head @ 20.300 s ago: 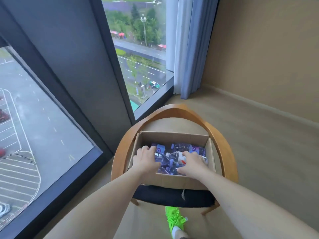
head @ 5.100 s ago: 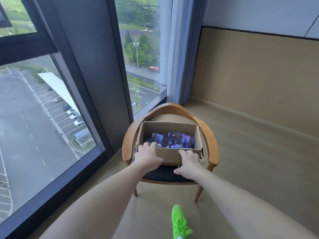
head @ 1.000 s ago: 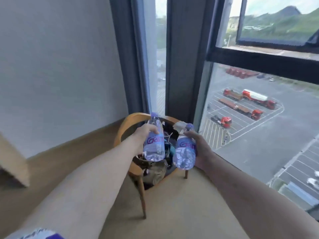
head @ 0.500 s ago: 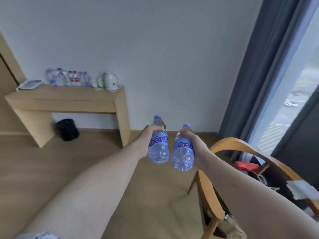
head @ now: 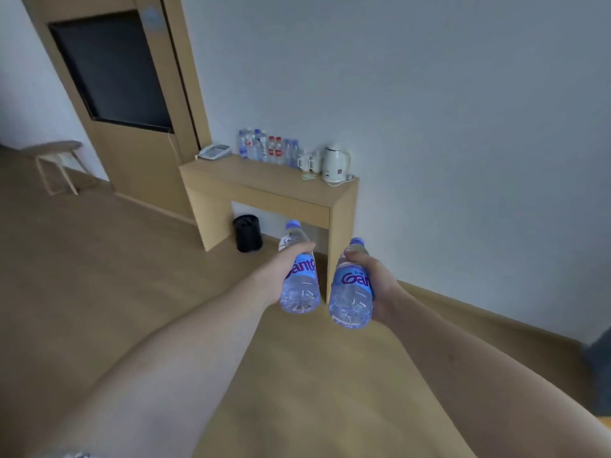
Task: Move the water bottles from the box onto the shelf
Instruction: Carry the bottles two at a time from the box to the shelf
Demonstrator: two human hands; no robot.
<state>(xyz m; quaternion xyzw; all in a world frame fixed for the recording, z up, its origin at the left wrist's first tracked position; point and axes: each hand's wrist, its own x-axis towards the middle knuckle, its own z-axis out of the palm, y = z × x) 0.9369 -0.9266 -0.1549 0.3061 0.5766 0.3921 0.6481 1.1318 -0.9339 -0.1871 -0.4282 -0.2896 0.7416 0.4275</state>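
A wooden shelf (head: 264, 180) is seen fixed against the pale wall, well ahead of the hands, with most of its front top left bare, presumably so that more bottles can be set down there. Along its back edge a row of bottles (head: 267, 148) is already stood upright beside a white kettle (head: 335, 163), two mugs (head: 309, 161) and a telephone (head: 215, 151); pushed to the wall, they are kept out of the way. A black bin (head: 248, 233) is placed on the floor under the shelf.

Two water bottles are held out in front, apart from each other and tilted with caps pointing toward the shelf, as suits carrying. The left bottle (head: 299, 279) is gripped round its label by the left hand (head: 284, 272), fingers wrapped behind it. The right bottle (head: 352, 289) is clasped by the right hand (head: 377, 285), thumb curled over its shoulder. The box is not in view.
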